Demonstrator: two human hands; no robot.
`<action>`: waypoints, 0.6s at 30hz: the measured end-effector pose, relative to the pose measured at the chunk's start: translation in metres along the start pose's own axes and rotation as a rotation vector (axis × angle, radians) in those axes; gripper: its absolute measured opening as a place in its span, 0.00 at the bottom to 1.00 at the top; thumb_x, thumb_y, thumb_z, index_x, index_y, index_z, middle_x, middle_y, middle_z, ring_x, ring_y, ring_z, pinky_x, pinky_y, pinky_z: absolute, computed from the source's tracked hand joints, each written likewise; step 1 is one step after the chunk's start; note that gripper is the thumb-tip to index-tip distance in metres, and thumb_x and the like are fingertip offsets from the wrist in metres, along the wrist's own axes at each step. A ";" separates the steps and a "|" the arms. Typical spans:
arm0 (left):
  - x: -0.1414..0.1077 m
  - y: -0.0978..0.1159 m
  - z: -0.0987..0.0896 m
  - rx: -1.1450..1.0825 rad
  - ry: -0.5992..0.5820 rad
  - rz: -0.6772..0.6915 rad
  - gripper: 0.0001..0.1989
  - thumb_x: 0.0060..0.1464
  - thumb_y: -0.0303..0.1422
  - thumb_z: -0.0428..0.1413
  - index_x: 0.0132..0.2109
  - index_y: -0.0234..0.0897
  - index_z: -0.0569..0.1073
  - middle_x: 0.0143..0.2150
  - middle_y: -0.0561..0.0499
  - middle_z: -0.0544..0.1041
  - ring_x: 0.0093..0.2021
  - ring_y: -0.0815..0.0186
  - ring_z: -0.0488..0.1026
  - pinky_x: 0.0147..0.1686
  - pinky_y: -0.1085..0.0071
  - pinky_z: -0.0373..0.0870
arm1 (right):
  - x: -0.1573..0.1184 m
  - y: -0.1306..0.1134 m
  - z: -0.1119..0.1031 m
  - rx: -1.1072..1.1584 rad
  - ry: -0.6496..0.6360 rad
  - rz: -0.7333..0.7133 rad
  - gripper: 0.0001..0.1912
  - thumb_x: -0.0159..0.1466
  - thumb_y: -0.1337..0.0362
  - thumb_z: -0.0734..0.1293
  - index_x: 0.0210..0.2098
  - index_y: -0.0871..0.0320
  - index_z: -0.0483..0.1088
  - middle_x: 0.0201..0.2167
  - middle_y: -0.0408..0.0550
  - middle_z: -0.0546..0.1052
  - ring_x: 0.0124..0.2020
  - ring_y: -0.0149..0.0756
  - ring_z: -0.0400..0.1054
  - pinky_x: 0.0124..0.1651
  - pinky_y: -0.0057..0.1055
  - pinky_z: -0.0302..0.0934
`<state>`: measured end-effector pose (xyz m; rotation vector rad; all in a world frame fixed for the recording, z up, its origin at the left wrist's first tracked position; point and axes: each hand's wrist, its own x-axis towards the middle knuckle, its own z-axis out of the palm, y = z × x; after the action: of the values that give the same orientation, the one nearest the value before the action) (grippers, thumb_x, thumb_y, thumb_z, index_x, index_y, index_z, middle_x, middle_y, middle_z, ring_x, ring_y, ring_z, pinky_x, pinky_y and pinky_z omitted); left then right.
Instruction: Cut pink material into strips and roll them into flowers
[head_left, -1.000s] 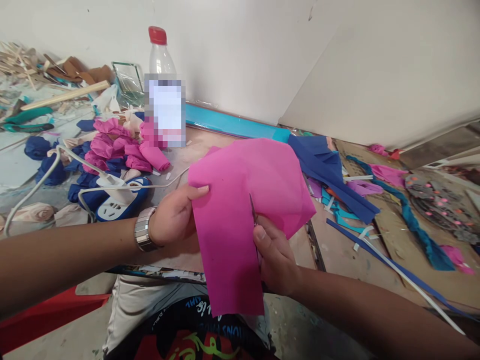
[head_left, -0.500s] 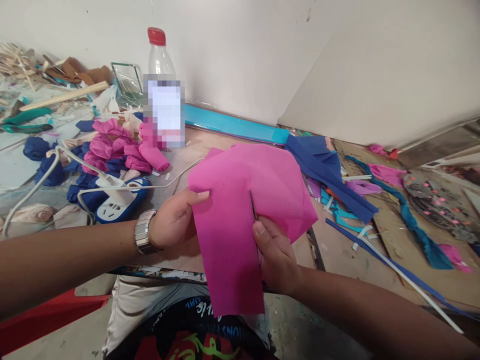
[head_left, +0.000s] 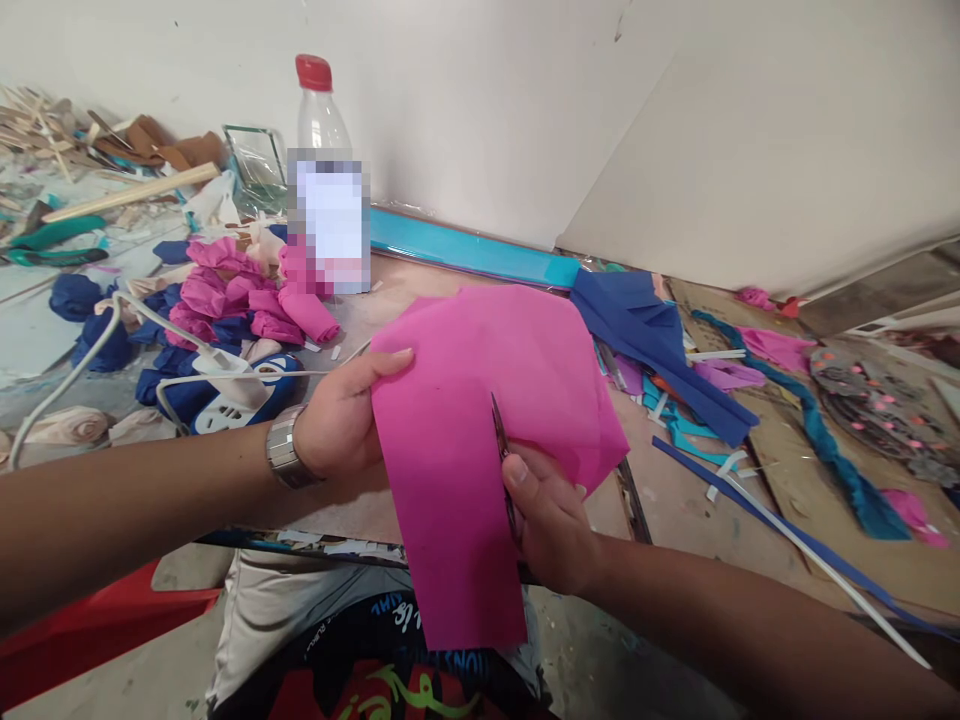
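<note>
A sheet of pink crepe-like paper [head_left: 442, 450] spans the space between my hands, and a long strip of it hangs down over my lap. My left hand [head_left: 341, 410], with a metal watch band on the wrist, pinches the sheet's left edge, thumb on top and fingers hidden beneath. In my right hand [head_left: 551, 505] is a pair of dark scissors [head_left: 501, 430]; the blades lie at the upper end of a slit along the strip's right side. The handles are mostly hidden by my fingers.
Pink and blue paper rolls [head_left: 217, 290] lie at the left beside a power strip [head_left: 232, 405] with a white cable. Behind stand a red-capped bottle [head_left: 322, 120] and a phone with a blurred screen [head_left: 334, 225]. Folded blue paper [head_left: 637, 320] and scraps lie right.
The pink sheet has shifted slightly left, and its strip hangs a little lower. My left hand has risen slightly. More of the scissors shows above my right thumb.
</note>
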<state>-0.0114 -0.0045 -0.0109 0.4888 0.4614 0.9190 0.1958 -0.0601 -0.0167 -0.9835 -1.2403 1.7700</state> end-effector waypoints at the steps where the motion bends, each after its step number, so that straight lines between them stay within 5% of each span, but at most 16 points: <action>1: -0.002 -0.001 0.000 -0.004 -0.007 -0.008 0.23 0.62 0.40 0.58 0.56 0.28 0.80 0.47 0.36 0.87 0.47 0.46 0.85 0.52 0.51 0.80 | 0.000 0.000 0.000 0.011 -0.001 0.014 0.30 0.67 0.34 0.67 0.48 0.54 0.79 0.32 0.49 0.83 0.32 0.44 0.78 0.32 0.37 0.73; 8: -0.003 0.000 0.003 0.012 -0.030 -0.019 0.23 0.60 0.38 0.58 0.57 0.29 0.80 0.47 0.37 0.87 0.53 0.42 0.84 0.58 0.47 0.77 | 0.001 0.000 0.002 0.066 0.021 0.038 0.31 0.67 0.35 0.68 0.54 0.54 0.77 0.40 0.52 0.85 0.44 0.49 0.81 0.42 0.41 0.77; 18: -0.005 -0.001 0.007 0.009 -0.011 0.004 0.23 0.60 0.38 0.60 0.57 0.29 0.81 0.46 0.37 0.87 0.50 0.43 0.85 0.58 0.48 0.77 | 0.000 -0.001 0.003 -0.029 0.071 0.015 0.30 0.69 0.36 0.66 0.57 0.50 0.77 0.43 0.51 0.85 0.48 0.51 0.81 0.49 0.44 0.77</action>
<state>-0.0091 -0.0111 -0.0049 0.5026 0.4553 0.9178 0.1931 -0.0612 -0.0148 -1.0657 -1.2195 1.7177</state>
